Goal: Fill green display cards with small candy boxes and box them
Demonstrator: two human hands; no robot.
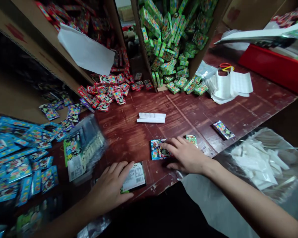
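My left hand (115, 185) lies flat with its fingers stretched over a clear plastic pouch (136, 176) that bears a white barcode label. My right hand (187, 155) curves over small printed boxes (155, 150) lying together at the table's front edge; its fingers and thumb rest around them. Blue and red faces show past the fingertips, but the rest is covered by the hand. Just beyond its knuckles lies a green packet (191, 140). A dark purple box (223, 130) lies apart, to the right.
Cartons spill red packets (111, 89) and green boxes (168, 49) at the back. Blue boxes (20, 165) and stacked plastic pouches (84, 152) are at left. A folded white paper (151, 118) lies mid-table. Scissors (226, 67), white sheets (240, 82) and a bag of scraps (263, 162) are at right.
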